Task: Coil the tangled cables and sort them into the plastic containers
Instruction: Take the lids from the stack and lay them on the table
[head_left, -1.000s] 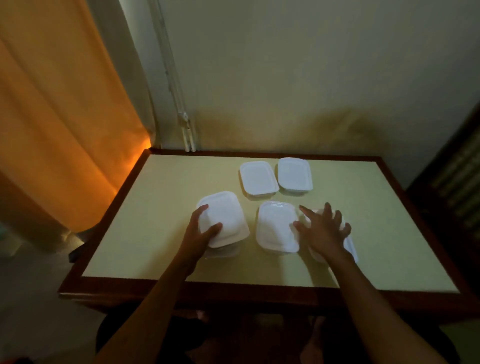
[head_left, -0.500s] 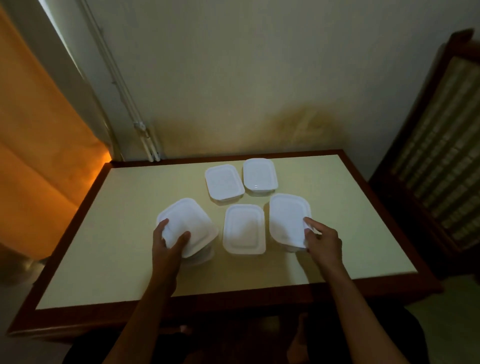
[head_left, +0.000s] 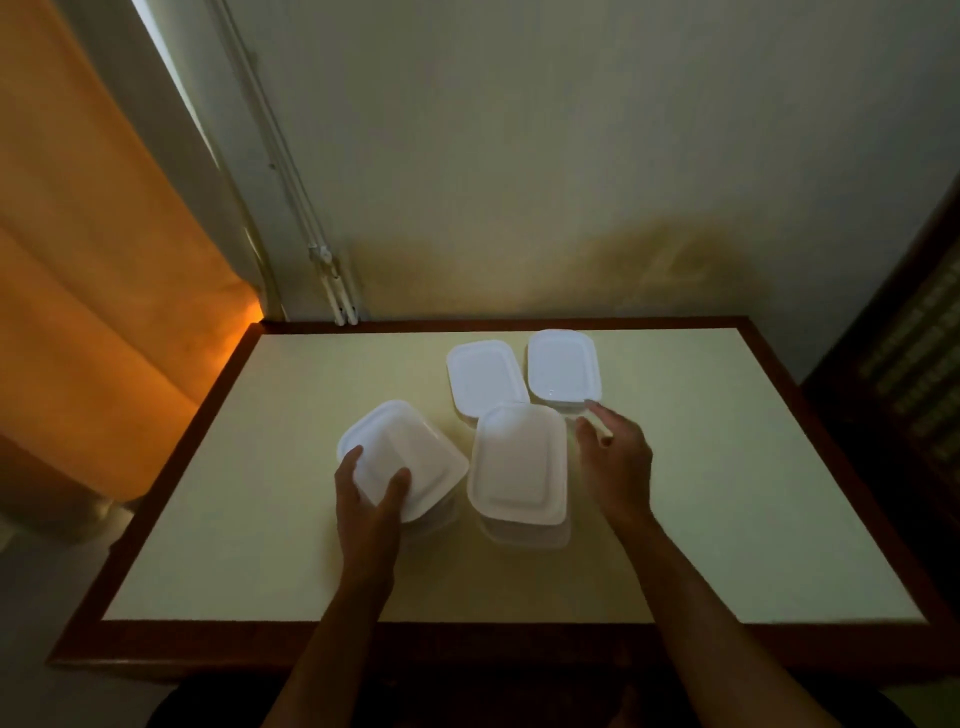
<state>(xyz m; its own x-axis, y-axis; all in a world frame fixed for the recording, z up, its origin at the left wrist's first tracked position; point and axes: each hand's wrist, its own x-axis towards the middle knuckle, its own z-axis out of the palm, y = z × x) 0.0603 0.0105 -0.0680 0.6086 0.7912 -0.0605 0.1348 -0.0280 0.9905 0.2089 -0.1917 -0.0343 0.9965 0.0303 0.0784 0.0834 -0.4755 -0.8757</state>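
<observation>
Several white lidded plastic containers stand on the cream table (head_left: 249, 467). My left hand (head_left: 366, 512) grips the near edge of the left container's lid (head_left: 410, 449), thumb on top; the lid sits askew over the clear tub below. Beside it the middle container (head_left: 519, 462) sits raised on another tub (head_left: 524, 538). My right hand (head_left: 618, 462) hovers just right of that stack, fingers relaxed and holding nothing. Two more containers stand behind: back left (head_left: 483, 374) and back right (head_left: 563, 366). No cables are in view.
The table has a dark wooden border (head_left: 171, 473) and stands against a pale wall. An orange curtain (head_left: 93, 270) hangs at the left. Dark slatted furniture (head_left: 914, 374) stands at the right. Bare tabletop lies to both sides of the containers.
The right container, held by my right hand half a second ago, now sits on the middle one. My right hand has let go. My left hand keeps its hold on the left lid.
</observation>
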